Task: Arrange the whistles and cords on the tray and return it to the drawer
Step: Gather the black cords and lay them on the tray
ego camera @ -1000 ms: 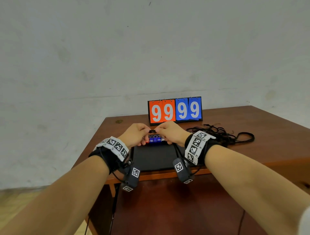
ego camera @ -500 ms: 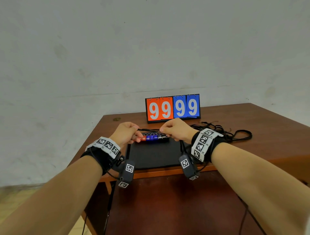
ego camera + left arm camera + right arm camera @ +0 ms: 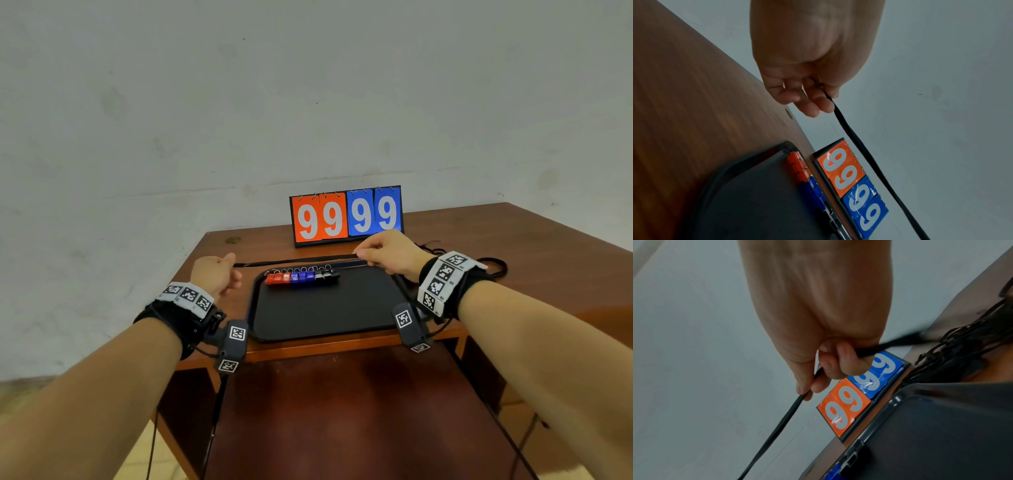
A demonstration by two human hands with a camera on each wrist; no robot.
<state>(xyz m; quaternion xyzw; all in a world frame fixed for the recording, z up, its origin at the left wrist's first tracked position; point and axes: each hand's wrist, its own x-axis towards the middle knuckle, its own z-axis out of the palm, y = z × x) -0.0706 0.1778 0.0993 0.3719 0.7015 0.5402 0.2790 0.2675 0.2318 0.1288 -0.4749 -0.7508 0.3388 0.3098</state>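
A black tray [image 3: 325,308] lies on the brown table, with a row of red, blue and black whistles [image 3: 301,277] along its far edge. Above that row a black cord [image 3: 294,261] is stretched level between my two hands. My left hand [image 3: 219,274] pinches its left end beside the tray's left rim; the cord [image 3: 859,146] runs away from the fingers. My right hand [image 3: 387,253] grips the other end above the tray's far right corner, the cord [image 3: 777,426] passing through its curled fingers.
A flip scoreboard [image 3: 346,216] showing 9999 stands behind the tray. A tangle of black cords [image 3: 493,267] lies on the table to the right, behind my right wrist. The table's front edge [image 3: 342,346] is just below the tray.
My hands have moved apart from over the whistles, drawing the cord out taut between them. The whistle row stays in place on the tray.
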